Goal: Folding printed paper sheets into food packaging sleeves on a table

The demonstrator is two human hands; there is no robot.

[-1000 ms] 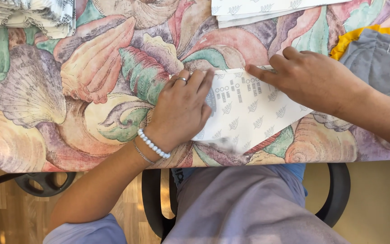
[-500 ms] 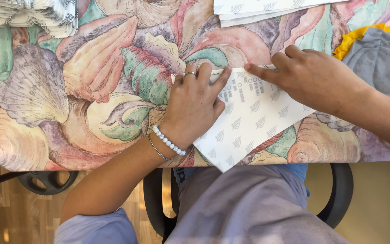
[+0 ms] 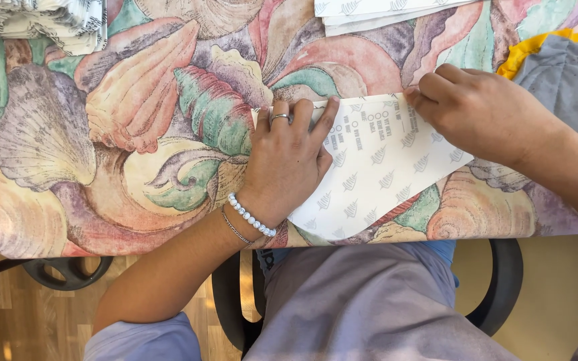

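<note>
A white sheet of paper (image 3: 382, 180) with small grey printed marks lies folded into a pointed shape on the table (image 3: 102, 147), which has a cloth with large shell patterns. My left hand (image 3: 285, 167), with a ring and a white bead bracelet, presses flat on the sheet's left part, fingers pointing away from me. My right hand (image 3: 479, 113) pinches the sheet's upper right edge with curled fingers.
A stack of similar white sheets (image 3: 382, 12) lies at the top edge. A pile of folded printed paper (image 3: 41, 23) sits at the top left. A grey item with a yellow rim (image 3: 563, 80) rests at the right. An office chair (image 3: 503, 294) is below the table's front edge.
My left hand has slid up and right across the sheet. The sheet has turned slightly, and my right hand stays at its upper right edge.
</note>
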